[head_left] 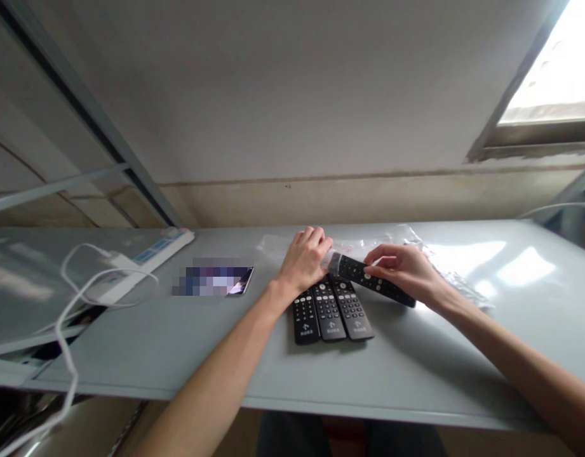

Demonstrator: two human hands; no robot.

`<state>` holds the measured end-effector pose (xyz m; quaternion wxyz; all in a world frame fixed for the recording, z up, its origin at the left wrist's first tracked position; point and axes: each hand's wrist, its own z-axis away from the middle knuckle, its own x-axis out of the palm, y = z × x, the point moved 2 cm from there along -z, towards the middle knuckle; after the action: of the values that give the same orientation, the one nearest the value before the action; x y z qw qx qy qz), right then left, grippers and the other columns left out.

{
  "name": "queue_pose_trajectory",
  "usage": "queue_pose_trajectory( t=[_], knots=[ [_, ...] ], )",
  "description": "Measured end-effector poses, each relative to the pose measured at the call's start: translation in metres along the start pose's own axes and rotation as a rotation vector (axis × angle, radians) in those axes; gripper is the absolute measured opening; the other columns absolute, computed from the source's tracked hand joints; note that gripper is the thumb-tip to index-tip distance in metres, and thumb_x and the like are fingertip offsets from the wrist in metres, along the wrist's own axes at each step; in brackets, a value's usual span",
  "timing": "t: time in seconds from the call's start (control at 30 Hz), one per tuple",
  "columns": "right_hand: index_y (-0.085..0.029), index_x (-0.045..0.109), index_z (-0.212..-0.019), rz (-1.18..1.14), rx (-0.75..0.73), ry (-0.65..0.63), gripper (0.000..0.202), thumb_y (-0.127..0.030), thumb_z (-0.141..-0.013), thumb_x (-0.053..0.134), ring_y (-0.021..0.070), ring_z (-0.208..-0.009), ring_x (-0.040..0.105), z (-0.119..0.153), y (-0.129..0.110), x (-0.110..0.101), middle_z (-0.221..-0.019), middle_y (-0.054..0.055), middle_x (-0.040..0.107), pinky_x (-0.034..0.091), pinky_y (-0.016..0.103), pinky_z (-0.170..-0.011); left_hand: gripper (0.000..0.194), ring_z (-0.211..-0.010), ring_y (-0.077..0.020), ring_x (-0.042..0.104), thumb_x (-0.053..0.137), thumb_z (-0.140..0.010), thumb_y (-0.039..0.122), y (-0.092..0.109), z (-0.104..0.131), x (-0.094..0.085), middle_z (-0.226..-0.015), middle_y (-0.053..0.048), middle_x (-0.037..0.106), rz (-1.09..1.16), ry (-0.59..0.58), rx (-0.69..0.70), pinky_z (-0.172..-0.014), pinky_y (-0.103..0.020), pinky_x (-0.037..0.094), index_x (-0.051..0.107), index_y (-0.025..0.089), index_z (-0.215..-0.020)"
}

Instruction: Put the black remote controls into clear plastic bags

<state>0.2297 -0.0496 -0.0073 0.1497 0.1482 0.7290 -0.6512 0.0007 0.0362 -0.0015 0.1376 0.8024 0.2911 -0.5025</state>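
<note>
Three black remote controls lie side by side on the grey table, their upper ends partly under my left hand. That hand is closed on the clear plastic sleeve at the far end of a fourth black remote. My right hand pinches the middle of this fourth remote between thumb and fingers. It is tilted, with its near end pointing right, beside the three others. Behind my hands lies a clear plastic bag.
A phone, partly blurred out, lies on the grey table at the left. Farther left are a white power strip and a looping white cable. More crumpled clear plastic lies right of my right hand. A wall stands behind the table.
</note>
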Motion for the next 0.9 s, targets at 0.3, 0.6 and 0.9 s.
queue_pose_trajectory(
  t=[0.3,0.6,0.9],
  knots=[
    [-0.019,0.078,-0.091,0.055,-0.055,0.032,0.030,-0.049,-0.084,0.080,0.0193,-0.065,0.068,0.000,0.005,0.004,-0.075,0.005,0.077,0.047,0.030,-0.055,0.018,-0.113,-0.0278,0.060,0.063,-0.095,0.012,0.014,-0.002,-0.004,-0.118,-0.011,0.070,0.005,-0.053,0.159,-0.096,-0.040,0.049,0.067,0.018,-0.111],
    [-0.023,0.073,-0.102,0.084,-0.212,0.169,0.029,-0.048,-0.088,0.079,0.0245,-0.081,0.075,0.010,-0.004,0.019,-0.096,0.009,0.080,0.060,0.038,-0.069,0.026,-0.110,-0.0284,0.063,0.066,-0.088,0.007,0.031,-0.001,-0.005,-0.116,-0.011,0.070,-0.083,-0.102,0.169,-0.091,-0.040,0.049,0.063,0.016,-0.113],
    [-0.025,0.058,-0.114,-0.064,-0.023,0.301,0.045,-0.067,-0.099,0.057,0.0184,-0.055,0.066,0.009,-0.014,0.001,-0.082,0.005,0.072,0.049,0.031,-0.048,0.013,-0.095,-0.0277,0.069,0.064,-0.091,0.010,0.016,-0.001,-0.004,-0.099,-0.009,0.074,0.005,0.006,-0.167,-0.082,-0.040,0.051,0.061,0.019,-0.099]
  ],
)
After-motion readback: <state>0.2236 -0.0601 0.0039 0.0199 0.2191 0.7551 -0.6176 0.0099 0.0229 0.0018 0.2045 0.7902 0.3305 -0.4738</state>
